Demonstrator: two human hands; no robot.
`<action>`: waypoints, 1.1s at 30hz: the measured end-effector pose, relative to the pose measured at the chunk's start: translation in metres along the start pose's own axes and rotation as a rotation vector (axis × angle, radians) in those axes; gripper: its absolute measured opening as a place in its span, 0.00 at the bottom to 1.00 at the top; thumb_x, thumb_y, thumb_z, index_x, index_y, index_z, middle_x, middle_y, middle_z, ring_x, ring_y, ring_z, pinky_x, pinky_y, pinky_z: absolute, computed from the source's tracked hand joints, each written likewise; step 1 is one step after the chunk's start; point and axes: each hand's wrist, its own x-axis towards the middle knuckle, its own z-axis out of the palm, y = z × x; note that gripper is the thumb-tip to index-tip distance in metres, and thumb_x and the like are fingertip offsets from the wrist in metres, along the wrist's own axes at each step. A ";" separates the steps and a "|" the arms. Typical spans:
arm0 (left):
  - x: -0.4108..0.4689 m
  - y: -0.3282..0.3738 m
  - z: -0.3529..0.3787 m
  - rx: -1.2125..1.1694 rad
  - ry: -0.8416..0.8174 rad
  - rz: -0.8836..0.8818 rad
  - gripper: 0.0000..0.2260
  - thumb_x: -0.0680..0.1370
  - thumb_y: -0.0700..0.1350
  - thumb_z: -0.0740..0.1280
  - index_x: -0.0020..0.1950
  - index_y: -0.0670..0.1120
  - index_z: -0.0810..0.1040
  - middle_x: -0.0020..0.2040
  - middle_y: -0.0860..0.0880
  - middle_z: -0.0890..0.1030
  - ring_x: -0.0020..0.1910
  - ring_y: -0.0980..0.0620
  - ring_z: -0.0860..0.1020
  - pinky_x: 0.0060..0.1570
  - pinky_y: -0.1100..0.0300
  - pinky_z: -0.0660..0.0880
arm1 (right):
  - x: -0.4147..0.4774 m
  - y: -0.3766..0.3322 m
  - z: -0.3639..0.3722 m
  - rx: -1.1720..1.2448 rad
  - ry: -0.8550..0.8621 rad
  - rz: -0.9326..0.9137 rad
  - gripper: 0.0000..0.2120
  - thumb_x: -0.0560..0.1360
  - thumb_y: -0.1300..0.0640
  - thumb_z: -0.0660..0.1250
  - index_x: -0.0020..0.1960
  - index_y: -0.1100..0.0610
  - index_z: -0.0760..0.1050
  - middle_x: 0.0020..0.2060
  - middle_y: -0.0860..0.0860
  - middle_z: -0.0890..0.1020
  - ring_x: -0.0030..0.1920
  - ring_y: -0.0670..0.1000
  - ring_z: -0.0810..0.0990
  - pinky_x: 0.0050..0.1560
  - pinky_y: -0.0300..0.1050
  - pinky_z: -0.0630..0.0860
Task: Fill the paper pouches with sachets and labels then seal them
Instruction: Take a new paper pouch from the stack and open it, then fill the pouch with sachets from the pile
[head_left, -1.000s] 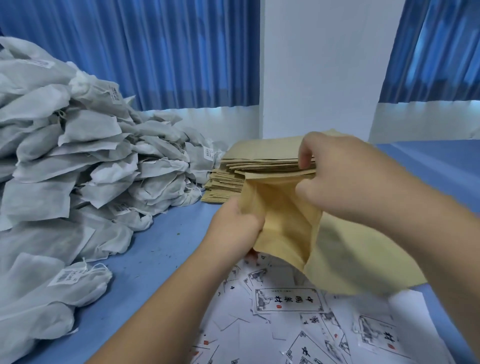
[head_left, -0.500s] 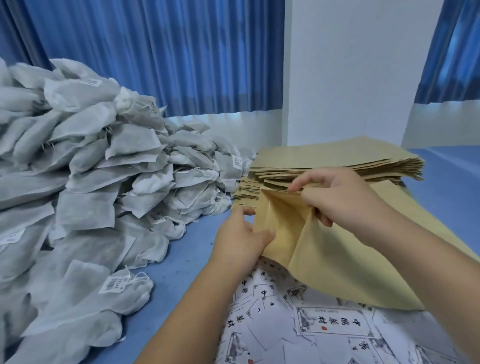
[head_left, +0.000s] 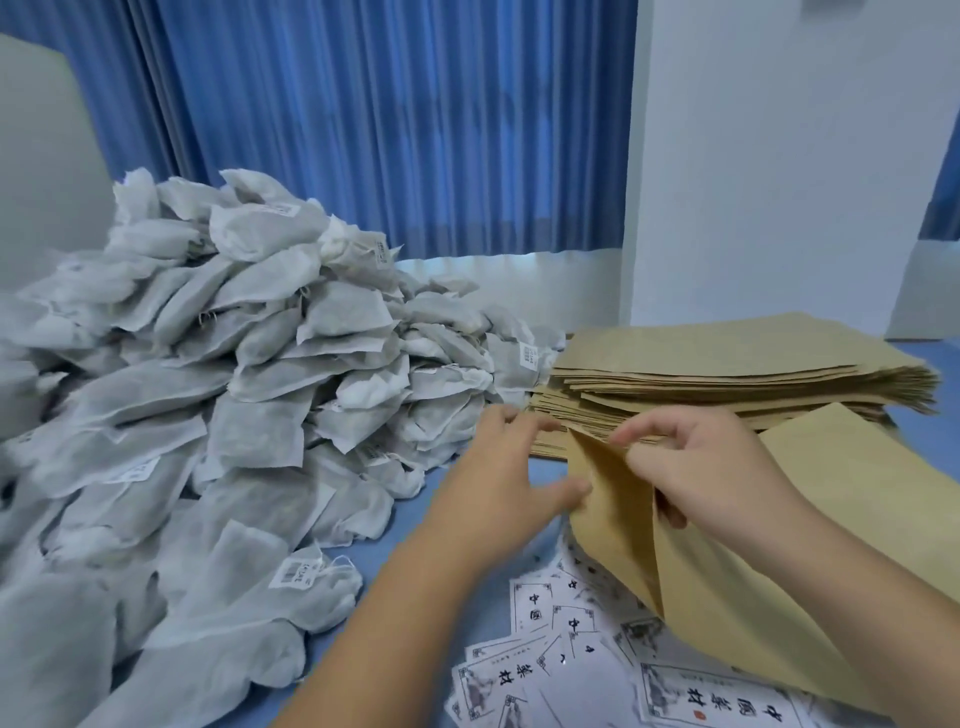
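Many white printed paper labels (head_left: 545, 670) lie loose and overlapping at the near edge of the blue table surface (head_left: 363, 564), and some of them are partly under the brown paper pouch (head_left: 737, 613). This pouch is held over the labels, with its mouth pointing away from the person and pulled open. The right hand (head_left: 711, 478) pinches the upper wall of the mouth between thumb and index finger, while its other fingers curl into the opening. The left hand (head_left: 493, 483) is spread with almost straight fingers, and its thumb tip lies against the left edge of the pouch. A narrow strip of bare blue surface runs between the left forearm and the big heap of grey-white fabric sachets (head_left: 234, 415), which fills the left side and reaches close to the left hand. Some sachets carry small white barcode tags. Just behind the hands is the stack of flat brown paper pouches (head_left: 727, 358), fanned at its edges and touching the heap at its left corner. To the right of the stack the blue surface shows again. Behind everything hangs a blue pleated curtain (head_left: 389, 130), and a white wall (head_left: 779, 156) stands to the right of it.
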 end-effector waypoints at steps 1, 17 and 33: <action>0.003 0.001 -0.010 0.054 0.138 0.008 0.21 0.72 0.56 0.72 0.63 0.56 0.74 0.61 0.56 0.68 0.54 0.57 0.74 0.57 0.54 0.73 | 0.000 0.000 0.000 0.005 -0.012 0.000 0.12 0.69 0.65 0.64 0.41 0.51 0.82 0.17 0.48 0.71 0.18 0.47 0.68 0.21 0.34 0.65; 0.062 -0.038 -0.152 1.223 0.283 -0.124 0.12 0.76 0.43 0.62 0.59 0.46 0.77 0.55 0.45 0.73 0.55 0.43 0.72 0.45 0.54 0.66 | 0.002 0.005 0.001 0.013 -0.078 0.025 0.13 0.70 0.66 0.63 0.41 0.50 0.81 0.17 0.49 0.71 0.18 0.49 0.70 0.22 0.36 0.64; -0.027 0.026 -0.047 0.536 -0.061 0.370 0.03 0.74 0.47 0.58 0.45 0.48 0.67 0.42 0.54 0.70 0.43 0.49 0.74 0.42 0.53 0.72 | 0.008 0.004 -0.012 -0.028 -0.106 0.010 0.11 0.70 0.64 0.64 0.41 0.50 0.81 0.18 0.49 0.73 0.19 0.49 0.71 0.22 0.33 0.64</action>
